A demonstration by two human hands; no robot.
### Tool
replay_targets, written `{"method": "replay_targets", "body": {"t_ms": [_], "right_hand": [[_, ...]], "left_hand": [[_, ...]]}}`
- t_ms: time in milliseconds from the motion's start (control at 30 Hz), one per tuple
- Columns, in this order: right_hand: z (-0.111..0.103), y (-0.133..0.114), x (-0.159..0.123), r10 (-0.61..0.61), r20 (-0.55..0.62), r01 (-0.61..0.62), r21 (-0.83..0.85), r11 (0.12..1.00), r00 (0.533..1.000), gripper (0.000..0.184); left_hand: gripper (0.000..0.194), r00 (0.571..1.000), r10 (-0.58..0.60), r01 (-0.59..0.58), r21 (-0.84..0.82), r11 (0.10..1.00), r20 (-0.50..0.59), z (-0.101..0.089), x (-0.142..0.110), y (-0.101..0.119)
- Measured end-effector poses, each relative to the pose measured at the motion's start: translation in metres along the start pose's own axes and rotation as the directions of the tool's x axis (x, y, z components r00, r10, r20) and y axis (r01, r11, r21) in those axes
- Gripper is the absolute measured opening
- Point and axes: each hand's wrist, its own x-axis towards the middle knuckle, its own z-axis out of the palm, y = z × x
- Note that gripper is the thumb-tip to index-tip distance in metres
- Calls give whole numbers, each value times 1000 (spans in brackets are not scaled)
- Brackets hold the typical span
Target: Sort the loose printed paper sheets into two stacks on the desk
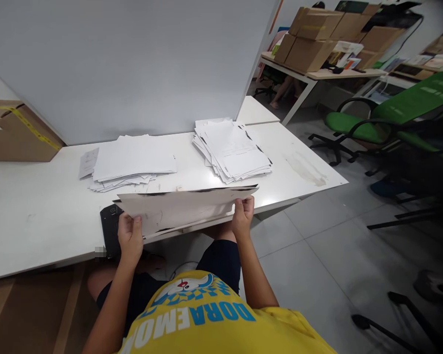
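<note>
Between my hands I hold several sheets of paper (184, 209), tilted up at the front edge of the white table. Black smudges run along their upper edges. My left hand (131, 236) pinches the left end, thumb on the near face. At the right end my right hand (242, 214) is closed on the same sheets. Beyond them lies a loose stack of white paper (135, 160) on the left. A second paper stack (231, 150), with dark marks along its right side, lies to the right. A black flat object (110, 228) shows partly behind my left hand.
The white table (40, 206) backs onto a tall pale panel (140, 64). A taped cardboard box (20, 132) stands at the far left. Green office chairs (376, 130) are on the right, and stacked boxes (310, 44) sit on another table behind.
</note>
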Motion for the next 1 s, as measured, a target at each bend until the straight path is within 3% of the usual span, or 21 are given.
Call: {"method": "replay_targets", "body": {"t_ms": [233,467,733,1000], "right_hand": [[3,-10,-2,-52,47,53,-14,998,998,26],[-1,3,-4,40,116,-36,-39,999,992,30],[-3,0,0,60,132,-51,-65,997,989,32],[-6,6,-1,75,144,-68,-54,996,987,29]], "left_hand": [[48,996,32,-35,-38,999,-79,6,-3,-14],[44,985,84,-83,9,996,-148,2,-8,-23],[41,995,54,-66,-144,987,-85,2,-4,-27],[43,998,45,-48,-85,995,-37,6,-3,-31]]}}
